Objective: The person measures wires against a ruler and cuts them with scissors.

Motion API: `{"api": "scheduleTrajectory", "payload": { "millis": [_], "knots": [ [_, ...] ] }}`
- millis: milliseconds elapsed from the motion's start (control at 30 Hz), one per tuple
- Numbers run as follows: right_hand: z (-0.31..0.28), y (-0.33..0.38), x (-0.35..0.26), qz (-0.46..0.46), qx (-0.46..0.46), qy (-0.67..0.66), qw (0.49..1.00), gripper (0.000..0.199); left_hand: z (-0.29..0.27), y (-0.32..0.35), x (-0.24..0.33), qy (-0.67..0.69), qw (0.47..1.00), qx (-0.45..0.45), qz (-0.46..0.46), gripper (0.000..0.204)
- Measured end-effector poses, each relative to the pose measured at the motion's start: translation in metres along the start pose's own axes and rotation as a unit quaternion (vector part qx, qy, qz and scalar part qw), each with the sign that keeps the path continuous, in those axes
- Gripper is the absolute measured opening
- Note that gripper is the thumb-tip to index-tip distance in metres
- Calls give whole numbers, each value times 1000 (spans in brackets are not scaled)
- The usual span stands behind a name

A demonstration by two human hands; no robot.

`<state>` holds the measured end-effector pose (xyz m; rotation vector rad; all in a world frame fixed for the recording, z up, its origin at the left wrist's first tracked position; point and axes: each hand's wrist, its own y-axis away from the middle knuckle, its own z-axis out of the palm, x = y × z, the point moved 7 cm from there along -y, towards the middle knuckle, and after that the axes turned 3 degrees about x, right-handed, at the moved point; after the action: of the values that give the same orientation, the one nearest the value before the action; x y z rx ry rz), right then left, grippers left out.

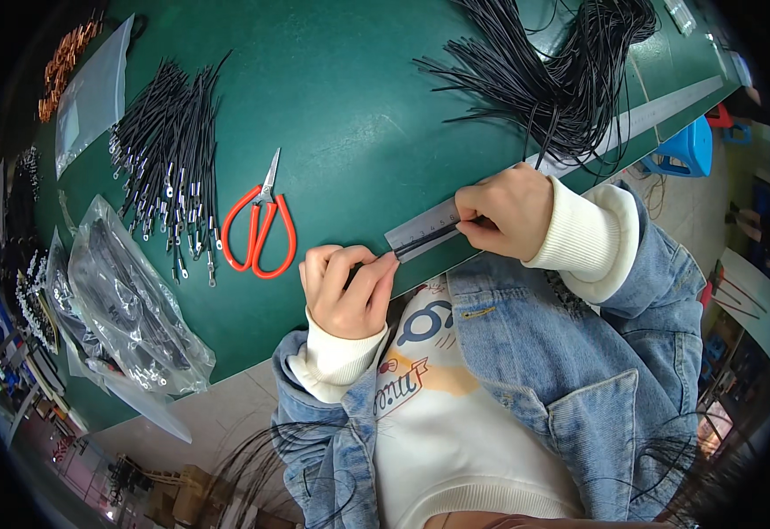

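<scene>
Left fingers (380,275) and right fingers (482,236) are pinching a black wire (429,238) — slim, straight — along a ruler (415,226) near the worktop (341,150)'s front edge.

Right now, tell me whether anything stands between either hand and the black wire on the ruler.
Nothing visible does: the left hand and right hand both pinch the black wire over the ruler. The red-handled scissors lie apart, farther left.
</scene>
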<state>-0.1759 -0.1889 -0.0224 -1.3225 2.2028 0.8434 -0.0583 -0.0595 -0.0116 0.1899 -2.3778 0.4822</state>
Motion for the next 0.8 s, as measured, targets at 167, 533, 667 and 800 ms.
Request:
{"api": "scheduleTrajectory", "payload": {
  "millis": [167, 533, 667, 800],
  "knots": [
    [0, 0, 0, 8, -4, 0, 1000, 11, -1, -5, 1, 14, 1000, -11, -1, 19],
    [-6, 2, -3, 13, -26, 16, 999, 15, 0, -19, 9, -5, 998, -66, -18, 14],
    [-11, 6, 3, 35, -38, 32, 998, 15, 2, -17, 9, -17, 998, -59, -14, 12],
    [-20, 8, 9, 45, -40, 69, 996, 15, 1, -15, 8, -15, 998, -57, -17, 10]
  ]
}}
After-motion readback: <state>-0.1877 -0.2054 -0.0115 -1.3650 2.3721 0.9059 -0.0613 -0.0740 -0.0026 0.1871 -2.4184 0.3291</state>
